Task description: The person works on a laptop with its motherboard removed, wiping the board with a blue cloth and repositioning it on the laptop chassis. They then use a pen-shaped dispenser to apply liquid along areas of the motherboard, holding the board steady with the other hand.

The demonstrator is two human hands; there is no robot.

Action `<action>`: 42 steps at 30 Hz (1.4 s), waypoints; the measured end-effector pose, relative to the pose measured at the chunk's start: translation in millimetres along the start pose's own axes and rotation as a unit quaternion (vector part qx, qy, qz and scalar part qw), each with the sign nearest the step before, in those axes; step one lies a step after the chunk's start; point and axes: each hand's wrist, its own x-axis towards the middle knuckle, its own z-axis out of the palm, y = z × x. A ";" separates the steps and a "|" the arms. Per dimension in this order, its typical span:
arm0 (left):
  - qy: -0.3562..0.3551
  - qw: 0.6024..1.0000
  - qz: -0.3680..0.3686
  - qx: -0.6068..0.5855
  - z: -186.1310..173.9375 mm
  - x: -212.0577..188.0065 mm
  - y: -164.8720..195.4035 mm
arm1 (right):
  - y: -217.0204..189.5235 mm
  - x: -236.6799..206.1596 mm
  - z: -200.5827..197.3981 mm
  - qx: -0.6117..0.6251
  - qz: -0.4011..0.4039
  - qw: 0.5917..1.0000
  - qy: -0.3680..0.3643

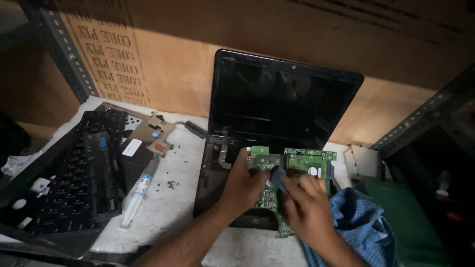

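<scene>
A green circuit board (302, 164) lies over the open base of a black laptop (282, 99) whose dark screen stands upright against the wall. My left hand (244, 185) grips the board's left edge, thumb on top. My right hand (308, 207) presses a fold of blue checked cloth (363, 227) onto the middle of the board; the rest of the cloth trails off to the right under my wrist. The lower part of the board is hidden by both hands.
A detached black keyboard (81, 168) and a long black battery (101, 178) lie at the left. A white syringe tube (138, 193), small black screws (170, 184) and a copper heat sink (156, 136) rest on the white bench. Metal shelf posts (62, 44) flank the space; plywood backs it.
</scene>
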 end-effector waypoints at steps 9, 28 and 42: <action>0.020 0.999 0.034 0.029 -2.8 0.4 -11.1 | 0.5 4.3 -5.2 -0.040 -0.044 0.996 -0.070; 0.033 0.999 0.004 0.013 -0.6 2.1 -4.5 | -14.8 15.6 -5.9 0.057 0.006 0.998 -0.001; 0.040 0.996 -0.067 -0.035 -4.0 6.0 -20.7 | -17.9 33.0 0.6 0.018 0.000 0.999 -0.028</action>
